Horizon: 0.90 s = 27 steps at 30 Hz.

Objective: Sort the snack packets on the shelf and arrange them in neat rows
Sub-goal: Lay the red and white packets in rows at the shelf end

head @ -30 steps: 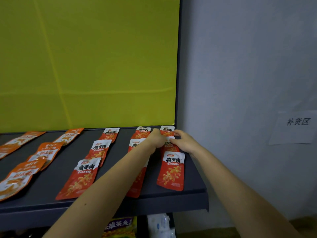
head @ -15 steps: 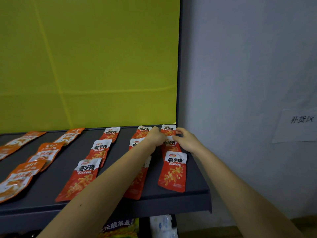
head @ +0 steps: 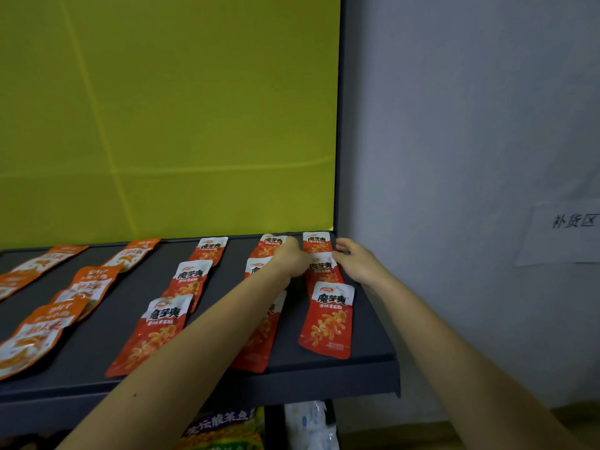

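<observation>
Red snack packets lie in three columns on the right half of the dark grey shelf (head: 224, 287). In the rightmost column a front packet (head: 328, 319) and a back packet (head: 317, 242) lie flat. Between them is the middle red packet (head: 321, 269). My left hand (head: 292, 261) has curled fingers at its left edge. My right hand (head: 357, 264) pinches its upper right corner. My left forearm hides much of the neighbouring column. Orange packets (head: 91, 284) lie in slanted columns on the left.
A yellow back panel (head: 162, 125) closes the shelf behind. A grey wall with a paper sign (head: 571, 232) stands to the right, past the shelf's end. Below the shelf's front lip are a green-yellow bag (head: 220, 427) and a white packet (head: 311, 423).
My two hands have drawn slightly apart, so the middle red packet's label shows between them. They sit a little nearer the back of the shelf.
</observation>
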### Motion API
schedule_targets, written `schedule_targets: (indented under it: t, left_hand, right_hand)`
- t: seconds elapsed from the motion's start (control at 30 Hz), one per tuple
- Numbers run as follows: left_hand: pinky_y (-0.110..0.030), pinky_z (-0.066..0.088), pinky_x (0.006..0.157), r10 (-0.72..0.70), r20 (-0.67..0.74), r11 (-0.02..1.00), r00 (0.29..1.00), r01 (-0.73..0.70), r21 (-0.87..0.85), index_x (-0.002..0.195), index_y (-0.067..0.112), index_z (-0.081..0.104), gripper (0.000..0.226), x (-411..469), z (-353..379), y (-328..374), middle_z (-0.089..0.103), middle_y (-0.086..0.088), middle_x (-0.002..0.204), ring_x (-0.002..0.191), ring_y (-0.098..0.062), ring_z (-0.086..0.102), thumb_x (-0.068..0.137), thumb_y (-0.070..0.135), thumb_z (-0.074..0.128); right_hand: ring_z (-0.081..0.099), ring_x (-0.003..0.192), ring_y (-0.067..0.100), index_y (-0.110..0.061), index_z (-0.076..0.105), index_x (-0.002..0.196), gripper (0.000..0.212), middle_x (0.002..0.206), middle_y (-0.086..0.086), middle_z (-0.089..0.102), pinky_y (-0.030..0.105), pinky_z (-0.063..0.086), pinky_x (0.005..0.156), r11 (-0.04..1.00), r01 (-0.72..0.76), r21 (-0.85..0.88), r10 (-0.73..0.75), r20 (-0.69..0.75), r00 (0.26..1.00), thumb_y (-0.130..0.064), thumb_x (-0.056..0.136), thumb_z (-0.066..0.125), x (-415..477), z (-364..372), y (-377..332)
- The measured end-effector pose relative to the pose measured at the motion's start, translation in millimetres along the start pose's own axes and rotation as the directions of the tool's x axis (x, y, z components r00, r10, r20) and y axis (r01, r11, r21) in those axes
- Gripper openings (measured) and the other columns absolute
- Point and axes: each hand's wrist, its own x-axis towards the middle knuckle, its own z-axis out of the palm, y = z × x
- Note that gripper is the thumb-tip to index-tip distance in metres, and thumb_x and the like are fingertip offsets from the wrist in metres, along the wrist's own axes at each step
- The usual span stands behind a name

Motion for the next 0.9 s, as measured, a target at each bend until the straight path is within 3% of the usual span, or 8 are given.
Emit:
schedule_targets:
  t: [0.1, 0.2, 0.33, 0.5, 0.6, 0.67, 0.77, 0.9]
  left_hand:
    - [-0.027, 0.034, 0.066, 0.000, 0.005, 0.998, 1.000, -0.001, 0.056, 0.089, 0.008, 0.045, 0.007, -4, -3, -4, 0.042, 0.000, 0.082, 0.072, -0.015, 0.044, 0.094, 0.006, 0.042]
    - [-0.028, 0.029, 0.059, 0.024, 0.032, 0.994, 0.999, -0.027, 0.101, 0.068, 0.012, 0.034, 0.028, -11, -2, -6, 0.036, -0.003, 0.069, 0.065, -0.018, 0.036, 0.095, 0.007, 0.038]
    - [-0.029, 0.032, 0.073, 0.020, 0.054, 0.995, 0.998, -0.026, 0.099, 0.090, 0.006, 0.043, 0.009, -15, 1, -7, 0.045, -0.009, 0.088, 0.085, -0.022, 0.044, 0.094, 0.003, 0.036]
    - [-0.028, 0.032, 0.059, 0.045, 0.053, 0.994, 0.998, -0.050, 0.098, 0.074, 0.010, 0.038, 0.021, -17, 4, -7, 0.040, -0.004, 0.074, 0.069, -0.016, 0.041, 0.095, 0.004, 0.037]
    - [-0.030, 0.032, 0.072, 0.079, 0.049, 0.994, 0.996, -0.082, 0.076, 0.081, 0.011, 0.036, 0.015, -25, -4, -5, 0.038, -0.002, 0.078, 0.084, -0.020, 0.039, 0.095, 0.004, 0.037]
    - [-0.030, 0.033, 0.082, 0.138, 0.068, 0.987, 0.988, -0.142, 0.068, 0.090, 0.020, 0.040, 0.019, -39, -13, -4, 0.044, 0.002, 0.093, 0.099, -0.017, 0.039, 0.094, 0.002, 0.037]
    - [-0.025, 0.033, 0.094, 0.187, 0.115, 0.982, 0.976, -0.187, -0.011, 0.133, 0.015, 0.039, 0.039, -69, -23, -6, 0.046, -0.003, 0.137, 0.125, -0.016, 0.041, 0.096, 0.005, 0.040]
    - [-0.021, 0.028, 0.094, 0.117, 0.177, 0.985, 0.977, -0.091, -0.150, 0.140, 0.011, 0.034, 0.046, -97, -22, -12, 0.038, -0.004, 0.146, 0.130, -0.014, 0.039, 0.095, 0.006, 0.044]
  right_hand:
    - [0.044, 0.129, 0.021, -0.005, 0.045, 0.135, 0.043, 0.142, 0.008, 0.046, 0.027, 0.035, 0.097, 0.999, -0.002, -0.048, 0.003, 0.012, 1.000, -0.023, 0.096, 0.047, -9, -5, 5]
    - [0.051, 0.123, 0.024, -0.005, 0.053, 0.128, 0.037, 0.134, 0.010, 0.055, 0.037, 0.040, 0.103, 0.999, -0.017, -0.037, 0.019, 0.053, 0.998, -0.022, 0.096, 0.045, -17, -8, 9]
    - [0.058, 0.108, 0.032, 0.001, 0.063, 0.110, 0.029, 0.114, 0.019, 0.060, 0.043, 0.044, 0.094, 1.000, 0.002, -0.010, -0.001, 0.079, 0.997, -0.016, 0.097, 0.043, -23, -6, 7]
    - [0.058, 0.108, 0.032, 0.002, 0.063, 0.109, 0.031, 0.115, 0.020, 0.057, 0.042, 0.044, 0.093, 1.000, -0.002, -0.005, 0.003, 0.103, 0.995, -0.019, 0.098, 0.042, -28, -5, 1]
    - [0.057, 0.109, 0.026, -0.001, 0.062, 0.101, 0.032, 0.113, 0.012, 0.062, 0.033, 0.042, 0.088, 1.000, -0.001, 0.000, 0.001, 0.065, 0.998, -0.023, 0.099, 0.039, -34, -12, 1]
    - [0.052, 0.119, 0.018, -0.010, 0.061, 0.115, 0.032, 0.125, 0.003, 0.059, 0.030, 0.039, 0.095, 0.999, 0.026, -0.042, -0.026, 0.004, 1.000, -0.027, 0.098, 0.040, -44, -19, 3]
    - [0.040, 0.132, 0.014, -0.015, 0.058, 0.125, 0.036, 0.140, -0.001, 0.048, 0.029, 0.030, 0.106, 0.986, 0.075, -0.148, -0.078, -0.017, 0.997, -0.033, 0.096, 0.045, -65, -28, 10]
    - [0.032, 0.138, 0.011, -0.021, 0.053, 0.131, 0.043, 0.149, -0.005, 0.037, 0.033, 0.025, 0.113, 0.981, 0.070, -0.182, -0.057, 0.080, 0.995, -0.040, 0.093, 0.049, -87, -30, 18]
